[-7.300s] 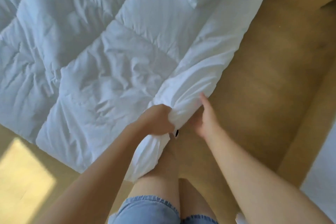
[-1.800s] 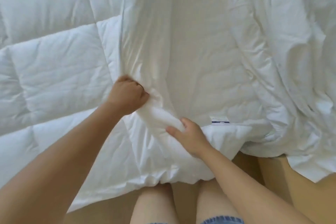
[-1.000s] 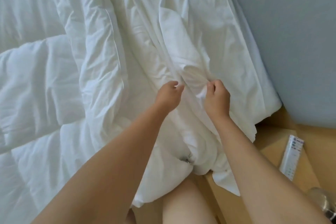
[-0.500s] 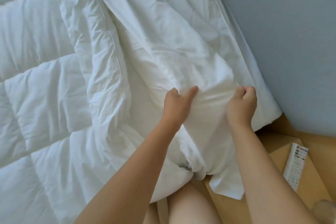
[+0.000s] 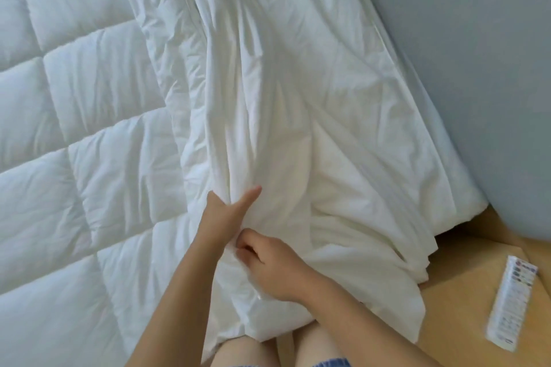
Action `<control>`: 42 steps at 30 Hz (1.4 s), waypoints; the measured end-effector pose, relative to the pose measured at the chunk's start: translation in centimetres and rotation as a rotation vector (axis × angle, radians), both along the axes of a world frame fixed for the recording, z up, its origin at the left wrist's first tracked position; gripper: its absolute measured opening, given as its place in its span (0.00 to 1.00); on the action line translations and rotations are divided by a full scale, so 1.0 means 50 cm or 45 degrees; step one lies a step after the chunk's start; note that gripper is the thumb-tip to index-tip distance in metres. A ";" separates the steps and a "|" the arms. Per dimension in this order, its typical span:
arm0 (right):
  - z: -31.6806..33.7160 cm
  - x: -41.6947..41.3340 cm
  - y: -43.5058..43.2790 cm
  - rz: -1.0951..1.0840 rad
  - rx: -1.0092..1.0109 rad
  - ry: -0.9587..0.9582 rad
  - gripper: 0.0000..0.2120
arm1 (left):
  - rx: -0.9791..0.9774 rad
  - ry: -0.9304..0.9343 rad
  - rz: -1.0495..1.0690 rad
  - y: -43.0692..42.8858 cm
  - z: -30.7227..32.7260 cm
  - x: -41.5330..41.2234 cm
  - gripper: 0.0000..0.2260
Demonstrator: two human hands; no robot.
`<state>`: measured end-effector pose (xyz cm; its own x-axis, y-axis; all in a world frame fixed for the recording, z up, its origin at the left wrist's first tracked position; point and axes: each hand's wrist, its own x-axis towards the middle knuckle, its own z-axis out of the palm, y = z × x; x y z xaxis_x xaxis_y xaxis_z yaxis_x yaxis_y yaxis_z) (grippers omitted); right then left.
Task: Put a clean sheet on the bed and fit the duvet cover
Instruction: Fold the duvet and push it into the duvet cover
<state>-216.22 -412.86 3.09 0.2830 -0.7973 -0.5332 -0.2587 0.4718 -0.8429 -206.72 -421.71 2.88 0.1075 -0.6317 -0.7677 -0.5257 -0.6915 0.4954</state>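
Nearest, a bunch of the duvet cover point(image 5: 298, 128) is pinched by the curled fingers of the right hand point(image 5: 274, 265); just beyond, a fold is clamped by the thumb of the left hand point(image 5: 229, 211). The cover is spread rumpled beside the quilted duvet point(image 5: 74, 128). If only one layer is gripped, the opening may be lost and the cover twisted.

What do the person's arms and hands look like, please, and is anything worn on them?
The left arm and right arm are bare, with no sleeves in view. The left hand and right hand show no gloves, rings, watch or bracelet.
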 end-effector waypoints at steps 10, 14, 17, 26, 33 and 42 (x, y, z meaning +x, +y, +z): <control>-0.062 -0.153 -0.110 -0.737 0.205 0.197 0.36 | -0.047 -0.054 0.051 0.005 0.032 0.038 0.12; -0.044 -0.051 -0.139 -0.744 0.407 -0.484 0.20 | -0.394 -0.174 -0.924 0.032 0.039 -0.060 0.20; -0.044 -0.153 -0.158 -1.272 0.313 -0.247 0.04 | -0.345 0.162 -1.207 0.018 0.040 -0.116 0.23; -0.050 -0.382 -0.205 -1.114 0.159 0.423 0.12 | 0.006 0.245 -0.288 -0.101 -0.096 -0.192 0.24; -0.071 -0.423 -0.201 -0.961 0.073 0.893 0.16 | 0.161 0.392 0.157 -0.126 -0.129 -0.234 0.07; -0.031 -0.311 -0.153 -0.702 0.054 -0.077 0.23 | -0.540 0.170 -0.515 -0.100 0.023 -0.306 0.20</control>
